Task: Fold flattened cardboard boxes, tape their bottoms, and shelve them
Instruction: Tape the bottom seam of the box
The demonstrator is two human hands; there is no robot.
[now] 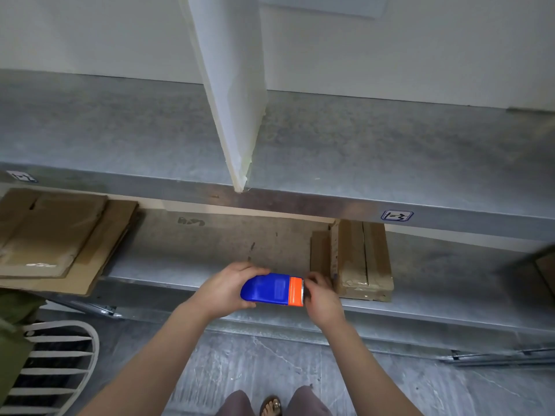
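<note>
At 6 o'clock of the view, nearest to the camera, a sandalled foot (pixel 271 406) stood on the grey floor (pixel 270 355) between two trouser legs. At 8 o'clock stood a white slatted chair (pixel 60 364), with a green cloth (pixel 12 325) just beside it at the left edge.

Both bare forearms reached forward from 6 o'clock toward the centre. The left hand (pixel 223 291) gripped the tape dispenser (pixel 270 289) by its blue body, with fingers and thumb wrapped round it. The dispenser was held almost level in the air, just before the front edge of the lower shelf (pixel 180 274), and its orange end pointed to 3 o'clock. The right hand (pixel 321 295) met that orange end, its fingers curled and touching it at the toothed blade. Whether they pinched any tape there, I could not tell.

On the lower shelf, at 9 o'clock from the dispenser, a stack of flattened cardboard boxes (pixel 51 235) lay and hung a little over the shelf edge. At 2 o'clock from the dispenser, near the right hand, a brown cardboard bundle (pixel 360 259) lay flat. Between these two a large cardboard sheet (pixel 225 235) covered the shelf.

Farther away, the upper shelf (pixel 330 145) of grey metal crossed the whole view, with a small label (pixel 397 215) on its front edge at 3 o'clock. At 12 o'clock a white divider panel (pixel 231 85) stood upright on it, before a white wall (pixel 90 34).
</note>
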